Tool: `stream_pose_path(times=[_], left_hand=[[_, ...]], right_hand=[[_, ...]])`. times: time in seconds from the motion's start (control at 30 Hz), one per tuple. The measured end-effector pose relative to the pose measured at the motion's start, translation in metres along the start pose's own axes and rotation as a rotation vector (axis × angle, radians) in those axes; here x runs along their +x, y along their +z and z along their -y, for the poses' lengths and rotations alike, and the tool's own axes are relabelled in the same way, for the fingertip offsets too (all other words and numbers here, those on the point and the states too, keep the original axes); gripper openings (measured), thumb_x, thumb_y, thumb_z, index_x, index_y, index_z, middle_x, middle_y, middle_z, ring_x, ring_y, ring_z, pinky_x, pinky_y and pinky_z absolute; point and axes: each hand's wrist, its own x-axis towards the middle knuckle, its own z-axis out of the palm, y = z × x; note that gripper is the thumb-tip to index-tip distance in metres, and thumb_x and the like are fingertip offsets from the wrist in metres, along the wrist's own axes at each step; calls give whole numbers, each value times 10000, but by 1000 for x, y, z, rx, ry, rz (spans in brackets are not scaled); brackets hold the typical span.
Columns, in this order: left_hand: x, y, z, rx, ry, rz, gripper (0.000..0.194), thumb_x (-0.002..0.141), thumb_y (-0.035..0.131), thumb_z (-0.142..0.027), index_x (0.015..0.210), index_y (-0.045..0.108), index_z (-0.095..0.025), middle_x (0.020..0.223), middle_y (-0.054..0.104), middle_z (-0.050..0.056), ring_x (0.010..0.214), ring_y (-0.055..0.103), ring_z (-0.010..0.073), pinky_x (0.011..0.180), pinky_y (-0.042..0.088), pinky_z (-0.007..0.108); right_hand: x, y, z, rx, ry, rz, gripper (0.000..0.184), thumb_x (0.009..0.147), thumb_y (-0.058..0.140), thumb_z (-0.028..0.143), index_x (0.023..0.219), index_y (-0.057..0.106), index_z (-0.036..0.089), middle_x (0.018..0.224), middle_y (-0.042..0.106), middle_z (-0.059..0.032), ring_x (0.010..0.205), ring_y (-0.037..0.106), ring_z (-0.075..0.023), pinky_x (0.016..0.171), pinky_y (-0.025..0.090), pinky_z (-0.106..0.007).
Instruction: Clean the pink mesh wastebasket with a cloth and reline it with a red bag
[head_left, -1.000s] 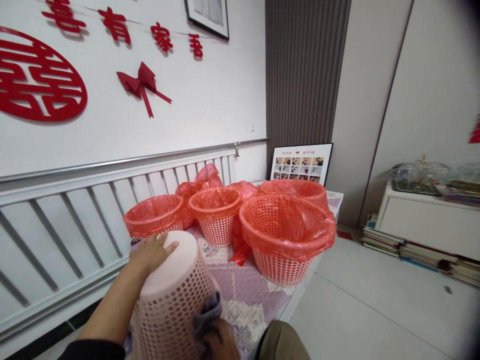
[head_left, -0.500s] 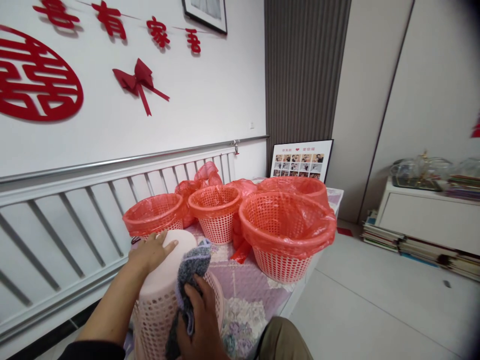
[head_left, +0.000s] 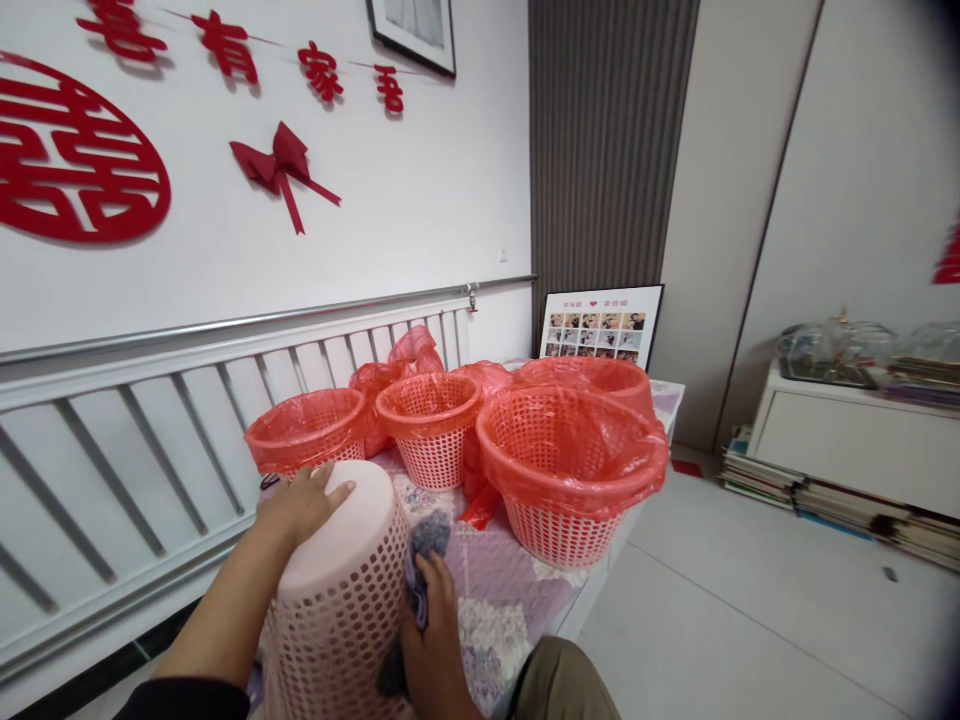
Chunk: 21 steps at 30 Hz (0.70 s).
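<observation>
An upside-down pale pink plastic basket (head_left: 337, 610) with a perforated side stands close in front of me. My left hand (head_left: 304, 505) rests on its solid base with the fingers spread. A grey cloth with a light purple edge (head_left: 427, 545) is bunched in my right hand (head_left: 435, 630), whose fingers curl over it. That cloth lies against the right side of the basket, and its lower part is mostly hidden by my hand. The basket's rim is out of sight at the bottom.
Baskets lined with red plastic bags stand beyond: a left one (head_left: 304, 425), a small middle one (head_left: 431, 450) and a large right one (head_left: 562, 500). They sit on a purple patterned tablecloth (head_left: 487, 560). A white radiator (head_left: 150, 450) runs along the left wall.
My right hand has moved the cloth to the right and down, from the basket's front near its base edge to its right side. My left hand keeps its place.
</observation>
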Motion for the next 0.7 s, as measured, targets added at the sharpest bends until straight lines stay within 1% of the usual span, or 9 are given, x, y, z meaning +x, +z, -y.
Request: stream_pose_path(times=[0.1,0.17,0.2,0.27,0.33,0.4,0.5,0.6,0.7], left_hand=[[0,0,0,9,6,0,927,845,246,-793,1587,290,-240,1652,339,187,1437,385,522,1098,345,721],[0,0,-1,15,2,-1,918,848,243,-786,1587,292,-243,1661,324,178,1444,375,519,1098,344,724],[0,0,-1,17,2,-1,915,850,244,-783,1586,293,-241,1659,332,176,1444,378,515,1103,344,715],[0,0,0,20,3,0,911,852,247,-778,1583,302,-237,1641,367,179,1439,389,508,1115,342,697],[0,0,0,18,6,2,914,851,247,-778,1584,301,-235,1632,382,182,1440,388,507,1118,342,691],[0,0,0,13,6,2,920,849,243,-782,1586,294,-233,1644,360,179,1444,377,516,1110,343,705],[2,0,1,8,16,4,925,848,237,-786,1585,297,-229,1652,344,184,1442,376,524,1104,342,716],[6,0,3,14,63,7,929,848,252,-787,1584,300,-222,1654,334,193,1447,383,510,1120,335,697],[11,0,7,26,147,18,909,857,286,-763,1586,293,-220,1665,318,173,1492,347,444,1159,326,637]], right_hand=[[19,-9,64,32,-223,60,571,898,562,142,1453,513,266,1554,472,-120,1428,468,-303,1140,464,-514],[29,-12,83,34,-326,115,648,861,563,88,1478,484,269,1594,422,-109,1463,417,-300,1168,429,-513],[33,-12,83,30,-344,131,673,837,557,65,1477,488,265,1602,410,-109,1472,402,-300,1177,414,-518],[39,-9,63,20,-297,133,700,786,530,35,1455,520,243,1597,414,-116,1478,389,-300,1186,392,-533],[40,-4,26,19,-152,122,707,734,506,34,1415,570,210,1560,465,-133,1462,415,-299,1185,388,-540],[38,-1,-17,27,29,115,689,679,500,58,1342,642,180,1461,572,-150,1387,514,-305,1157,421,-543],[30,-3,-65,45,133,125,603,611,509,106,1164,744,165,1218,723,-149,1177,675,-318,1054,511,-554],[28,-4,-73,64,122,113,576,610,513,119,1129,754,189,1177,744,-120,1135,698,-298,1028,534,-525],[41,-3,-35,93,79,108,612,659,518,89,1225,715,215,1300,698,-103,1244,638,-268,1088,498,-481]])
